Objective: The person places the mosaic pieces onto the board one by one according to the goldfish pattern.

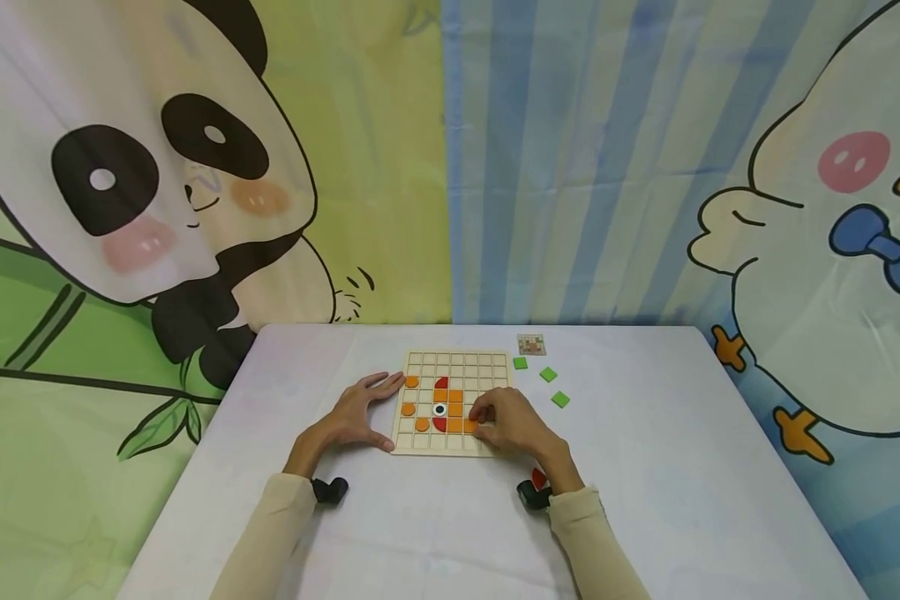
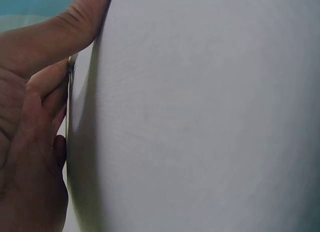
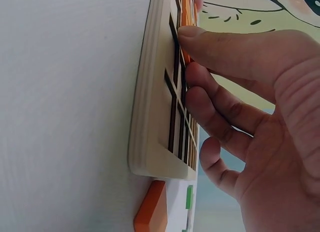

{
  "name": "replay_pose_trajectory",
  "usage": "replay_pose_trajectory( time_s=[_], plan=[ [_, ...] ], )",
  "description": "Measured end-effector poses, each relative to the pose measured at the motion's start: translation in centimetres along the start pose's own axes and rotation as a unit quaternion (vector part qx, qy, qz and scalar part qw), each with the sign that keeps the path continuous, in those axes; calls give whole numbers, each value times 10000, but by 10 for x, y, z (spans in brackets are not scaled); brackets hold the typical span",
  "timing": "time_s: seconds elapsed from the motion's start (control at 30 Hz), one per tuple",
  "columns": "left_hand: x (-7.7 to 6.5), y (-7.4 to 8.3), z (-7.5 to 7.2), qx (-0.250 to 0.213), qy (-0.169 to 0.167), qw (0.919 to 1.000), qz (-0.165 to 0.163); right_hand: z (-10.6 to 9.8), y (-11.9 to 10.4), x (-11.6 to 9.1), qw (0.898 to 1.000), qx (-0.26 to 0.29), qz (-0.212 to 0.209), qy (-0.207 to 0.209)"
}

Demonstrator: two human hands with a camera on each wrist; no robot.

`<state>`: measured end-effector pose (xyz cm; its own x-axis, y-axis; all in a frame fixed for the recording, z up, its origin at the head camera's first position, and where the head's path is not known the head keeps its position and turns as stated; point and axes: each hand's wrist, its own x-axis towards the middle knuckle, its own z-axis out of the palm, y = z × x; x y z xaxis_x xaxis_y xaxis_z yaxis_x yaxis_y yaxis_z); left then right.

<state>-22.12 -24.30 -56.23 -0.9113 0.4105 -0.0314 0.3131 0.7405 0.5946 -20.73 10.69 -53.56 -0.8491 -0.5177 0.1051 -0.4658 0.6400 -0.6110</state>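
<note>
A pale wooden grid board lies on the white table. My left hand is spread against its left side, thumb at the near corner and fingertips at the left edge. Over the board's near right part, my right hand pinches an orange square tile between thumb and finger, low in the grid. Left of that hand sit orange squares, red rounded pieces, a white piece with a black dot and orange round discs. The right hand hides some cells.
Green square tiles lie right of the board, below a small patterned card. A red piece shows by the right wrist. In the right wrist view, an orange-red block lies beside the board's corner. Printed curtains hang behind the table.
</note>
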Motion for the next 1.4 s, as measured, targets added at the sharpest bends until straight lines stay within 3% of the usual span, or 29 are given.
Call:
replay_pose_trajectory(
  time_s=[0.63, 1.1, 1.4],
  plan=[
    [7, -3, -2, 40, 17, 9999, -111, -9, 2, 5, 9998, 73, -111, -180],
    [0, -3, 2, 10, 14, 10000, -66, -10, 7, -10, 9987, 414, 298, -67],
    [1, -1, 2, 43, 7, 10000, 5, -33, 16, -33, 9990, 404, 167, -134]
  ],
)
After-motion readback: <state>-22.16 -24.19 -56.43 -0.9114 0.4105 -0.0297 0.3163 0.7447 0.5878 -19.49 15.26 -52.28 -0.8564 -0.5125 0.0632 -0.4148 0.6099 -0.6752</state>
